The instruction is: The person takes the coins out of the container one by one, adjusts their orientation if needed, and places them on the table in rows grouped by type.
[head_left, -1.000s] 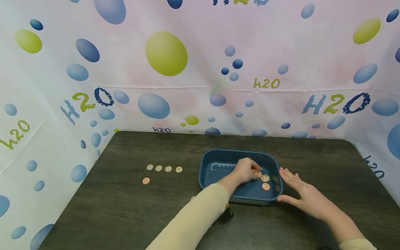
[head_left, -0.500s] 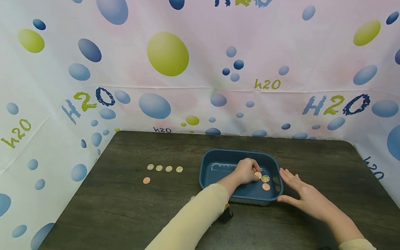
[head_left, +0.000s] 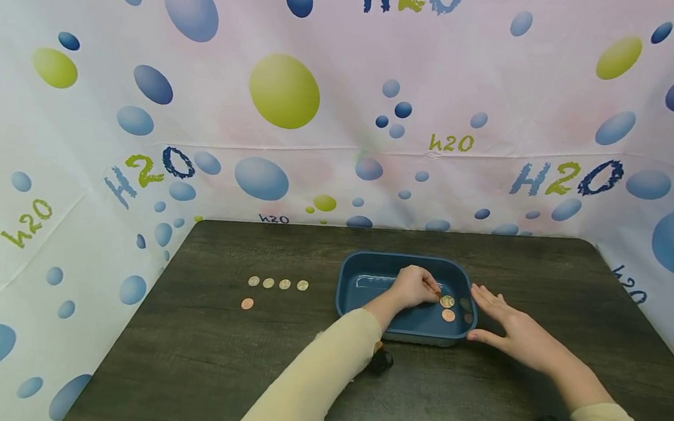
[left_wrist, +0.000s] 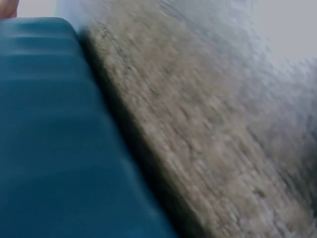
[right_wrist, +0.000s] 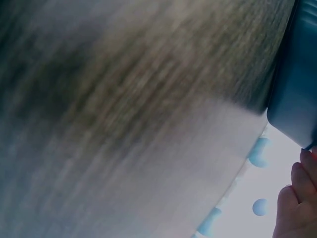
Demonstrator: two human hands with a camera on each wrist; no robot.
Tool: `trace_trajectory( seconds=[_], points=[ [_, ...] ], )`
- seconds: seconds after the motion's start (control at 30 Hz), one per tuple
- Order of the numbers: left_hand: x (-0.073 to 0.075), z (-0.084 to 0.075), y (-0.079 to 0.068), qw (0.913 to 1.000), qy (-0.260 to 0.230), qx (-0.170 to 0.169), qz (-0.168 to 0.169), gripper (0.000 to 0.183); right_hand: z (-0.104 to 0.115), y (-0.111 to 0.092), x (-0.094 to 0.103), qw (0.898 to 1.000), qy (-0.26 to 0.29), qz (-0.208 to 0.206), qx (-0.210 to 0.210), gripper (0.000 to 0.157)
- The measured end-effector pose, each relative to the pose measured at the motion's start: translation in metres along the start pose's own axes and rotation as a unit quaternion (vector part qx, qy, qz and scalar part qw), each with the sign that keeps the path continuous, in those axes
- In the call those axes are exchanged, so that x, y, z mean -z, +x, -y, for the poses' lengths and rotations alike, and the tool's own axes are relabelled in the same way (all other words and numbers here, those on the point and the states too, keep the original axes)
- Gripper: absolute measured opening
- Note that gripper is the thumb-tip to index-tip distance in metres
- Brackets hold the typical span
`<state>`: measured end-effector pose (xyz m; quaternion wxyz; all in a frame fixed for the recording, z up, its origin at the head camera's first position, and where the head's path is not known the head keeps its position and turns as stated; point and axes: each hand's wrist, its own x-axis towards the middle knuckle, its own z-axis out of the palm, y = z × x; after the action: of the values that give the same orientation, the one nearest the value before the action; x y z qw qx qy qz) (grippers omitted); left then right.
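My left hand reaches into a blue rectangular dish. Its thumb and fingers pinch a copper coin, tilted up and mostly hidden by the fingertips. Just right of it lie a gold coin and another copper coin on the dish floor. My right hand holds its fingers straight, fingertips and thumb against the dish's right end. The right wrist view catches those fingers at the dish's corner. In the left wrist view the dish's outer wall fills the left side.
On the dark wooden table, left of the dish, several gold coins lie in a row. One copper coin sits below the row's left end. A white backdrop with blue and green dots stands behind the table.
The copper coin under my left fingertips has tipped up from showing its face to showing its edge, and is now pinched. My right hand and the dish have stayed put.
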<state>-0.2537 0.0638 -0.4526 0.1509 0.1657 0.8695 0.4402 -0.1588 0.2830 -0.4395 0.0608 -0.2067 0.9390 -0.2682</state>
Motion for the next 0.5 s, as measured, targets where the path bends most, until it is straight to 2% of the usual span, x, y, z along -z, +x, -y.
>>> trace_trajectory(
  seconds=[0.27,0.4,0.5],
  points=[
    [0.007,-0.002,-0.005,0.9982,-0.057,-0.014,-0.016,0.003,0.002,0.002,-0.001,1.000,0.000,0.000,0.008,0.087],
    [0.016,-0.004,-0.008,0.9977,-0.060,-0.018,-0.025,0.004,0.003,0.003,-0.001,1.000,-0.004,0.002,0.006,0.087],
    [0.025,-0.006,-0.013,0.9955,-0.085,-0.028,-0.031,0.005,0.004,0.003,0.000,1.000,-0.005,0.003,0.005,0.087]
  ],
)
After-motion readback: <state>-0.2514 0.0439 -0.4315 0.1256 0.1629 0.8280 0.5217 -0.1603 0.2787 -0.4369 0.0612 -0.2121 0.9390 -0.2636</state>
